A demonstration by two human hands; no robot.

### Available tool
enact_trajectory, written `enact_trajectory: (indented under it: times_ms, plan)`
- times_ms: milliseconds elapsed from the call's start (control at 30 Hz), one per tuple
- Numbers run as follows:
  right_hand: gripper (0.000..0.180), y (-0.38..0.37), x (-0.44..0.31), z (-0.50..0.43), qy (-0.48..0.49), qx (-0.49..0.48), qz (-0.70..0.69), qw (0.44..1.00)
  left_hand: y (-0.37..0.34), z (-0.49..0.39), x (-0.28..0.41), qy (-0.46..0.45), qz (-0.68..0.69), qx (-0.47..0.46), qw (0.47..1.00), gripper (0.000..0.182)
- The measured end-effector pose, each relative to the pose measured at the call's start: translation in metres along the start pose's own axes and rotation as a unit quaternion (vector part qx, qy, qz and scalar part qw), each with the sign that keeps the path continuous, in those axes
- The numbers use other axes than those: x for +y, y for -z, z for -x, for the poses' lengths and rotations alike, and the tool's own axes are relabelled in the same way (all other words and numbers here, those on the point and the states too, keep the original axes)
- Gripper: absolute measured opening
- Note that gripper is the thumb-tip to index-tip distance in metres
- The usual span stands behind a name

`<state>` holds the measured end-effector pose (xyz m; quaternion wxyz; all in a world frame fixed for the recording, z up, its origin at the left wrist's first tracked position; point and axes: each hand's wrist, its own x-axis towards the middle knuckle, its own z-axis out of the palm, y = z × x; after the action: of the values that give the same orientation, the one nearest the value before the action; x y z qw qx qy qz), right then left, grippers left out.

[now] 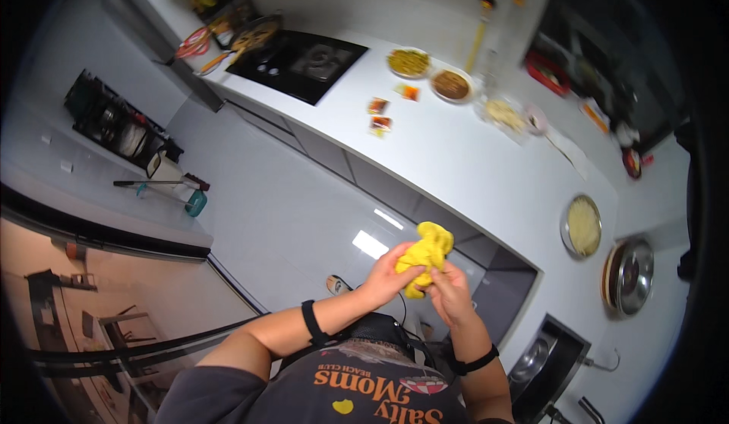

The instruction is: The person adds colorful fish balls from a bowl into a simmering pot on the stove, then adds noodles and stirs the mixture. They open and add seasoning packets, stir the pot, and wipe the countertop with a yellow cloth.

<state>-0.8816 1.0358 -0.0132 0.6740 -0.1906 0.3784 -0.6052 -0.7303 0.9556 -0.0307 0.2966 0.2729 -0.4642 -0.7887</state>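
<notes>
A bunched yellow cloth (427, 253) is held up in front of my body, above the floor and short of the counter's front edge. My left hand (393, 270) grips it from the left side, thumb across the folds. On the other side my right hand (450, 290) pinches its lower right part between thumb and fingers. The folds hide several of my fingertips. Beyond the cloth runs the white countertop (450, 179).
On the counter are a black cooktop (302, 62), food plates (408, 62), a bowl of brown food (451, 86), small packets (380, 125) and a metal bowl of pale shreds (582, 226). A sink (547, 361) lies right; a glass door frame (114, 244) stands left.
</notes>
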Motion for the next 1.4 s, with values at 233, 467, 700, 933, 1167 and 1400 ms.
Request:
enact_trajectory:
  times_ms: [233, 467, 700, 933, 1167, 1400]
  plan:
    - [0.021, -0.165, 0.088, -0.169, -0.010, -0.091, 0.252, 0.964, 0.206, 0.051, 0.082, -0.101, -0.022, 0.236, 0.966, 0.036]
    - [0.021, -0.252, 0.129, -0.279, 0.155, -0.109, 0.451, 0.872, 0.324, 0.056, 0.137, -0.081, 0.074, 0.277, 0.955, 0.035]
    - [0.050, -0.288, 0.156, -0.401, 0.043, -0.126, 0.307, 0.942, 0.448, 0.005, 0.175, -0.042, 0.071, 0.202, 0.976, 0.043]
    - [0.062, -0.301, 0.200, -0.559, -0.072, -0.087, 0.212, 0.971, 0.576, -0.107, 0.222, 0.068, -0.080, 0.111, 0.988, 0.058]
    - [0.042, -0.252, 0.186, -0.635, 0.072, 0.211, 0.227, 0.948, 0.692, -0.174, 0.263, 0.175, -0.139, 0.077, 0.972, 0.063]
    - [0.055, -0.199, 0.203, -0.643, 0.086, 0.436, 0.621, 0.646, 0.771, -0.191, 0.250, 0.295, -0.058, 0.090, 0.950, 0.060]
